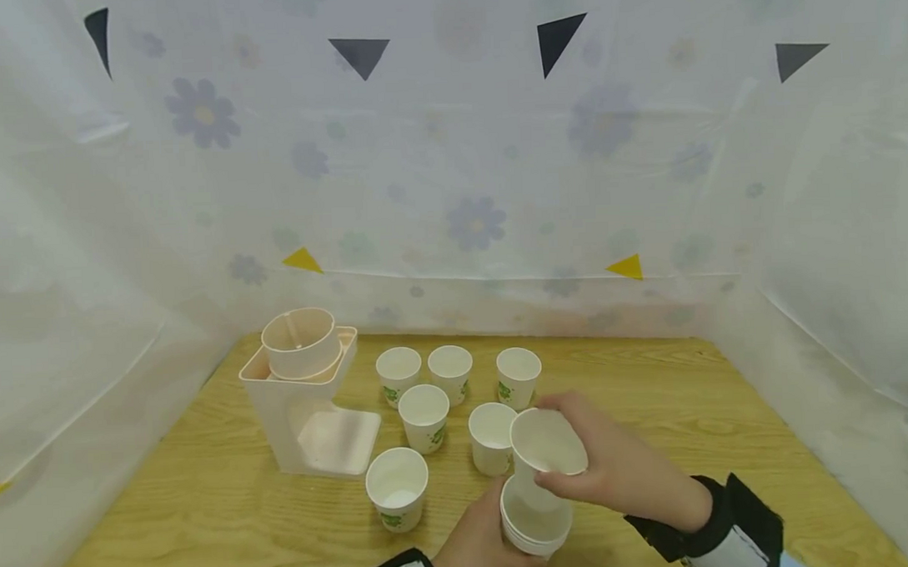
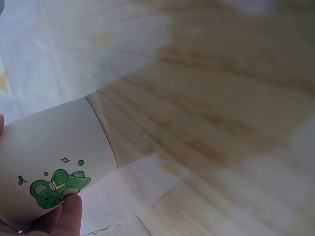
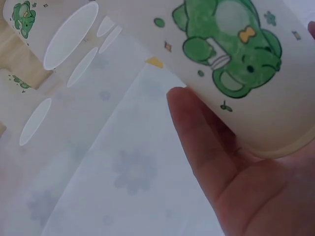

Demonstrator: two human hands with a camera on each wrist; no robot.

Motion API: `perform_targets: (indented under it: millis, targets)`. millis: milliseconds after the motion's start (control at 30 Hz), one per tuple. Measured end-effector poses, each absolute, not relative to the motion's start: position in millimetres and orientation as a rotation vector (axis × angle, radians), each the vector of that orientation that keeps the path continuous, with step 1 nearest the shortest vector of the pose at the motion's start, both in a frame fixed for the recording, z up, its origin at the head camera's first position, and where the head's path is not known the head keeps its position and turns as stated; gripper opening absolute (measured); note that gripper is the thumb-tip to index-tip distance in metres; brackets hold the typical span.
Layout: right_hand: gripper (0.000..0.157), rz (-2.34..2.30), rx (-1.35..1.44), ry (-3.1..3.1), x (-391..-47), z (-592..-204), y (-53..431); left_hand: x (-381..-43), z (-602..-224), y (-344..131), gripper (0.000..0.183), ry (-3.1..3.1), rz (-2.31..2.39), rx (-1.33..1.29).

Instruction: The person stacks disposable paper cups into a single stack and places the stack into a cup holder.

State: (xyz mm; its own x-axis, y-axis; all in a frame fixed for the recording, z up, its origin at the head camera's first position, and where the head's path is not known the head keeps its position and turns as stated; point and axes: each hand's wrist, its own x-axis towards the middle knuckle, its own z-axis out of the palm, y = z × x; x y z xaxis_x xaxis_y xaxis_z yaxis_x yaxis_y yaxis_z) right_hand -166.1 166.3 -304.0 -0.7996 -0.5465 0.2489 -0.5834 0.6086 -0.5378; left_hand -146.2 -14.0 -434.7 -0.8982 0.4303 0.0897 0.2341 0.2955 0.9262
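Near the table's front edge my left hand (image 1: pixel 478 541) grips a nested stack of white paper cups (image 1: pixel 538 543), mouths up. Above it my right hand (image 1: pixel 618 461) holds a single paper cup (image 1: pixel 547 440) between thumb and fingers. This cup's lower part overlaps the stack's opening in the head view. A green cartoon bear is printed on the cup (image 3: pixel 231 44) in my right hand, seen close up in the right wrist view. Just behind the hands stands another paper cup (image 1: pixel 492 441), upright.
More upright paper cups (image 1: pixel 424 420) stand in the middle of the wooden table (image 1: pixel 230 525), one nearer (image 1: pixel 397 494) to the left hand. At the left is a cream-coloured machine (image 1: pixel 286 406) with a round top container (image 1: pixel 300 343). Flower-patterned sheeting (image 1: pixel 450 175) encloses the back and sides.
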Motion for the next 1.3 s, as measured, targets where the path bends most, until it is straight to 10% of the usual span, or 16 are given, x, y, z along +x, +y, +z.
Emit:
perform_targets:
  millis: [1300]
  targets:
    - [0.063,0.7,1.151,-2.891,-158.3,-338.7,161.6,-146.0,-438.5,-11.8,0.079,2.376,1.699,0.624]
